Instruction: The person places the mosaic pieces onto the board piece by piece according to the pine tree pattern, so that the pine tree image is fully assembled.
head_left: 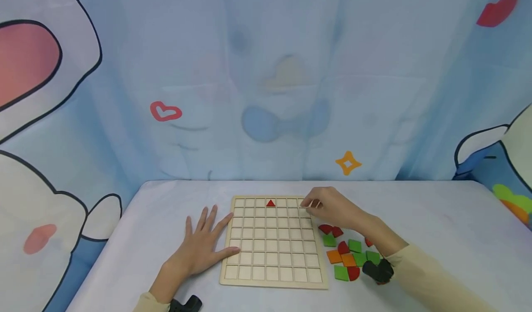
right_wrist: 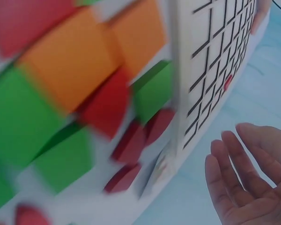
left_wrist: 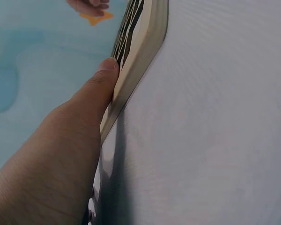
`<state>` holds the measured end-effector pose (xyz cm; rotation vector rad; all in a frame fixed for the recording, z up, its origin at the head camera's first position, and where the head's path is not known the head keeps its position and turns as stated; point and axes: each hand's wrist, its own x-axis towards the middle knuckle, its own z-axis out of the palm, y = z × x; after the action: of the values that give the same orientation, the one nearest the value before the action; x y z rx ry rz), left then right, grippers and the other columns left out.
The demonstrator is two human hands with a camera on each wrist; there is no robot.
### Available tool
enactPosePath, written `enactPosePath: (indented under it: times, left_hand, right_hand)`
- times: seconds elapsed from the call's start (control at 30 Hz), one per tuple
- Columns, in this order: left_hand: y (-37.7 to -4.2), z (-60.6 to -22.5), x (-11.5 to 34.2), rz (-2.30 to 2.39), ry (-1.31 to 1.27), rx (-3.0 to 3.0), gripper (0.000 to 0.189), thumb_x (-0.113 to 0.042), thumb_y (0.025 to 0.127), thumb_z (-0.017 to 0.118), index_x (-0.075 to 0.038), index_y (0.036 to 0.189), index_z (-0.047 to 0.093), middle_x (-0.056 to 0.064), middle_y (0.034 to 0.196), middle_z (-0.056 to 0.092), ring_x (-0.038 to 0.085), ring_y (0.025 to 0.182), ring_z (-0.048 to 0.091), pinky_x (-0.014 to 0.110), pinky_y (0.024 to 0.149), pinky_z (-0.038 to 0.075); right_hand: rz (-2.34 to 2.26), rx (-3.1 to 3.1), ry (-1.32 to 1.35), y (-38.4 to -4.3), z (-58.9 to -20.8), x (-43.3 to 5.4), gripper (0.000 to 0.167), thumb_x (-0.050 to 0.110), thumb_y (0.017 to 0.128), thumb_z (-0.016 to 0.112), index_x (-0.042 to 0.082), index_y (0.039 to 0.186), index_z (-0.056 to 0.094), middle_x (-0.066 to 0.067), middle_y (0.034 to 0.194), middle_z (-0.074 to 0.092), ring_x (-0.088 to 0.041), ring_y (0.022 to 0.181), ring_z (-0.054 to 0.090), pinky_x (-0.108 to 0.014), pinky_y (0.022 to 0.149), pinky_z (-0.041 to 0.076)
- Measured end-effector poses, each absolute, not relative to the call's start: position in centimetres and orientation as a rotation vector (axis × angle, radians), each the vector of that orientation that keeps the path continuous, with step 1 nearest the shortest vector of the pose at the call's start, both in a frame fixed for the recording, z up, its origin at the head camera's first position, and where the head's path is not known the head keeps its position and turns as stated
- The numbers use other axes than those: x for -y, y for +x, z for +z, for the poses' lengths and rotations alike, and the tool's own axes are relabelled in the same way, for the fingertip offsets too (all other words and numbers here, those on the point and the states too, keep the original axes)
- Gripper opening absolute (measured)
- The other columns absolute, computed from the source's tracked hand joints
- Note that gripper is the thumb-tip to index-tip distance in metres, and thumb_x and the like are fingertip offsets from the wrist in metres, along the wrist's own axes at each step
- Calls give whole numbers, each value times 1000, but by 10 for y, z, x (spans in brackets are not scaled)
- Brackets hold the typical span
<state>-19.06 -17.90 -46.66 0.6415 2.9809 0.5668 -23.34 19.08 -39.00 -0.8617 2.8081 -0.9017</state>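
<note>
A pale wooden grid board (head_left: 272, 246) lies flat on the white table, with one red triangle (head_left: 270, 203) in its top row near the middle. My left hand (head_left: 199, 248) has its fingers spread along the board's left side. In the left wrist view, its thumb (left_wrist: 96, 84) rests at the board's edge. Over the board's upper right corner is my right hand (head_left: 332, 207), fingers bent loosely downward. The right wrist view shows no piece between the fingers of the right hand (right_wrist: 253, 180).
Right of the board lie loose flat pieces: green squares (head_left: 341, 273), orange squares (head_left: 347, 260) and red rounded pieces (head_left: 353, 273), several touching or overlapping. A black wrist camera (head_left: 378, 271) hangs over the pile's right end. A blue patterned curtain (head_left: 266, 86) stands behind the table.
</note>
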Motion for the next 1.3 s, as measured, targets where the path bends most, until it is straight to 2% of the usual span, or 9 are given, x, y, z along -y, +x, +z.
enactPosePath:
  times: [0.2,0.37,0.5,0.73,0.93,1.3]
  left_hand:
    - [-190,-469,180,601,655,-2988,92,-72,92,61,-24,166,34,24,172,16,49,158,8,80,114,-1]
    - [-190,-469,180,603,642,-2984,92,-73,92,61,-26,166,33,22,173,14,47,159,6,79,115,-3]
    - [-191,-470,180,593,635,-2976,93,-73,92,60,-26,167,32,22,173,12,47,159,5,79,115,-4]
    - [-192,-473,182,586,630,-2973,92,-74,93,58,-29,167,29,18,174,9,44,160,2,78,116,-5]
    - [-190,-467,181,615,671,-2973,90,-71,94,60,-25,166,33,23,172,15,49,158,8,81,114,-2]
    - [-189,-459,179,563,638,-2937,88,-69,96,59,-25,167,31,23,173,12,48,159,5,80,115,-1]
  right_hand:
    - [-801,-2815,-846,-215,-387,-216,12,2,93,77,4,105,78,3,100,72,-12,89,65,-30,79,60]
    - [-787,-2805,-851,-207,-395,-225,11,6,92,80,7,102,78,4,97,70,-9,83,60,-24,71,57]
    - [-826,-2768,-831,-207,-403,-224,12,5,90,81,6,102,79,3,96,68,-8,80,57,-22,66,54]
    - [-777,-2784,-841,-208,-410,-220,13,5,89,83,5,102,80,4,95,66,-5,79,56,-23,69,55]
    - [-747,-2803,-844,-209,-412,-219,13,3,86,84,4,99,81,4,91,63,-6,77,53,-23,69,55]
    - [-806,-2799,-589,-210,-412,-214,13,0,84,85,1,95,78,-1,88,69,-11,72,59,-23,65,57]
